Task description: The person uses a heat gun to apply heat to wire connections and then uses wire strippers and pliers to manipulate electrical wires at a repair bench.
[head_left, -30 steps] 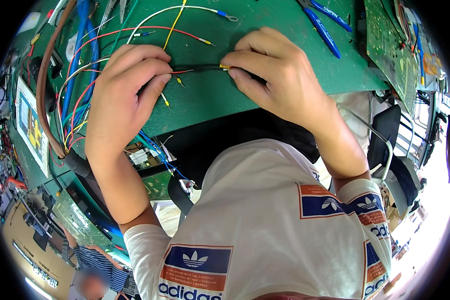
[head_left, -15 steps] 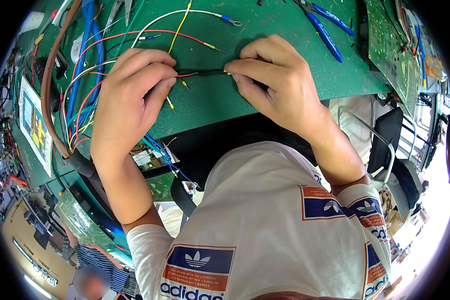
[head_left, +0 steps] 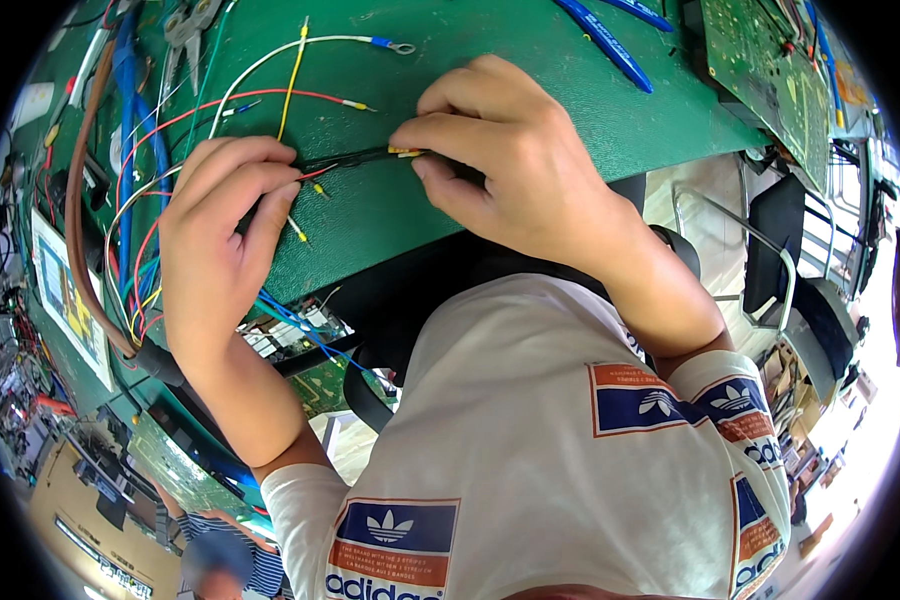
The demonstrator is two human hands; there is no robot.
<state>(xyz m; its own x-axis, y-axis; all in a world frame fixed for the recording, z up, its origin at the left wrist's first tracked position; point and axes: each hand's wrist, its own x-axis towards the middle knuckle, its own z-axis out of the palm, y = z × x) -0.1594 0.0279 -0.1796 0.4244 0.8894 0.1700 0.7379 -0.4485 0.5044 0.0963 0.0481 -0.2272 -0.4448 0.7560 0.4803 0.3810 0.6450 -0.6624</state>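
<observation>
My left hand (head_left: 220, 245) is closed in a pinch on a bundle of thin wires. A red wire (head_left: 313, 174) and black wires (head_left: 355, 158) come out from its fingertips. Across from it, my right hand (head_left: 530, 165) pinches the far end of the black wires, where a small yellow piece (head_left: 402, 152) shows at the fingertips. The black wires run nearly straight between both hands, just over the green mat (head_left: 450, 205). Below my left fingertips, a white wire with a yellow tip (head_left: 298, 232) hangs out. My fingers hide the wires' held parts.
Beyond my left hand lie a white wire with a blue ring terminal (head_left: 385, 43), a red wire (head_left: 270, 92) and a yellow wire (head_left: 293, 80). Blue-handled pliers (head_left: 610, 45) lie at the far right, near a green circuit board (head_left: 770, 85). A thick brown cable (head_left: 77, 190) curves at left.
Both hands have shifted left in the picture, along with the wires between them; the whole bench view has shifted too. The right hand is a little closer to the left, and more of the yellow piece shows.
</observation>
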